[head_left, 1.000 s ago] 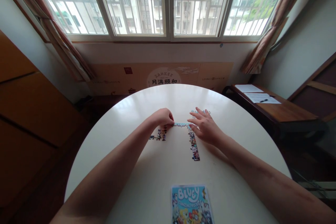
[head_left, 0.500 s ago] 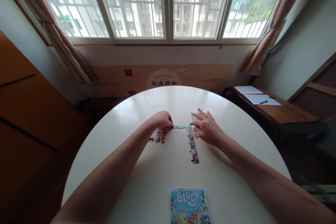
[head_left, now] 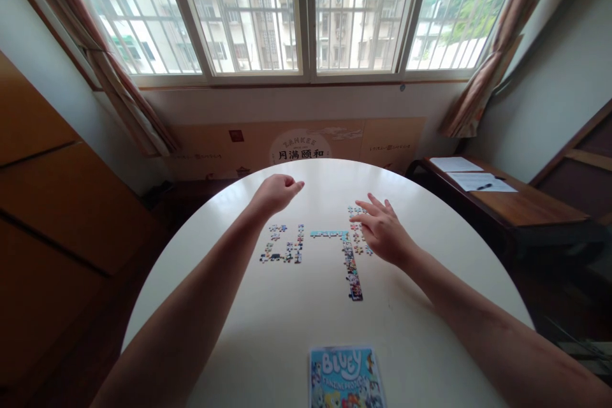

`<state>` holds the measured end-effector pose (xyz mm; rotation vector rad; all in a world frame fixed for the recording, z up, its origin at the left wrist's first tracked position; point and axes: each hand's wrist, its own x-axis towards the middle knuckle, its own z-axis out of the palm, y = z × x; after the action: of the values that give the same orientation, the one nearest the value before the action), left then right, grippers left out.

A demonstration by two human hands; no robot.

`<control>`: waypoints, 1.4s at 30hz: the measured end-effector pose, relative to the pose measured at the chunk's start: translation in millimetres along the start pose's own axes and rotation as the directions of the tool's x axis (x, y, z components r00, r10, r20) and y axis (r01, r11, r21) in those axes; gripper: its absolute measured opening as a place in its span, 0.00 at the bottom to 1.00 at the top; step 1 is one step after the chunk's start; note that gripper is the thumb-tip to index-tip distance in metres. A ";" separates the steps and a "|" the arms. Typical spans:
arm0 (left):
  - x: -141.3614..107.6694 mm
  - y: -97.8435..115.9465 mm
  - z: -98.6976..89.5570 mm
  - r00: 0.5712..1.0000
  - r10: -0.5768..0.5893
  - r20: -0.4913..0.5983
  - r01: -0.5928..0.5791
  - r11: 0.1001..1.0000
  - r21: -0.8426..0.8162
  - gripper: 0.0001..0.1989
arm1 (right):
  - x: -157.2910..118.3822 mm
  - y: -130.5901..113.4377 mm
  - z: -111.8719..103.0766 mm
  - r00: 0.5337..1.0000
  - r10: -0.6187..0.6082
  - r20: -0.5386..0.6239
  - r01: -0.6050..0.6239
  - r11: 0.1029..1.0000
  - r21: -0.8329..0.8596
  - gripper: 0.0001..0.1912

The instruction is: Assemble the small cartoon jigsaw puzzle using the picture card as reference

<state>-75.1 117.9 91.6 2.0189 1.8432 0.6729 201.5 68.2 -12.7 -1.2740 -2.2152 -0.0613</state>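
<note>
The puzzle strip (head_left: 352,271) is joined, pieces (head_left: 276,257) at its ten o'clock unplaced (left fingers (head_left: 295,189) closed, grip unclear; right fingers (head_left: 364,219) spread).

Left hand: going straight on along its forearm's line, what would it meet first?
The way ahead of the left hand looks free across the table; the panel beyond seems first, though depth is unclear.

We read "BLUEY" and, below it, "FANZINE PROJECT" on the blue picture card (head_left: 345,379) on the table (head_left: 268,331). On the cardboard panel (head_left: 349,146) under the window (head_left: 308,19), we make out "ZANKEE" above "月满颐和"; its smaller lettering is too tiny for us.
</note>
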 end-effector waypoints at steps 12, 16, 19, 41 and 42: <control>-63.7 2.2 -25.0 0.927 0.216 -0.307 -0.266 0.955 -0.132 0.21 | -0.4 -4.6 -9.9 0.960 0.032 -0.277 0.023 0.981 0.194 0.14; -70.8 -36.1 2.4 0.887 0.136 -0.441 -0.166 0.986 -0.029 0.20 | -2.6 -9.4 -10.2 0.951 0.030 -0.307 0.034 0.979 0.203 0.12; -70.3 -59.8 14.6 0.823 0.281 -0.494 -0.252 0.959 0.127 0.21 | -3.9 -11.8 -11.2 0.942 0.025 -0.334 0.042 0.980 0.192 0.12; -52.5 -98.3 23.4 0.803 0.088 -0.590 -0.128 0.991 -0.026 0.16 | -9.1 -12.4 -13.1 0.886 0.086 -0.457 0.052 0.958 0.281 0.12; -52.4 -98.4 24.4 0.809 0.073 -0.583 -0.124 0.991 -0.048 0.16 | -10.1 -13.2 -14.9 0.889 0.125 -0.441 0.017 0.952 0.306 0.12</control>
<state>-147.1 78.9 12.1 2.0028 1.9684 1.5165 201.5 48.5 -2.2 -1.0249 -1.7052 0.0014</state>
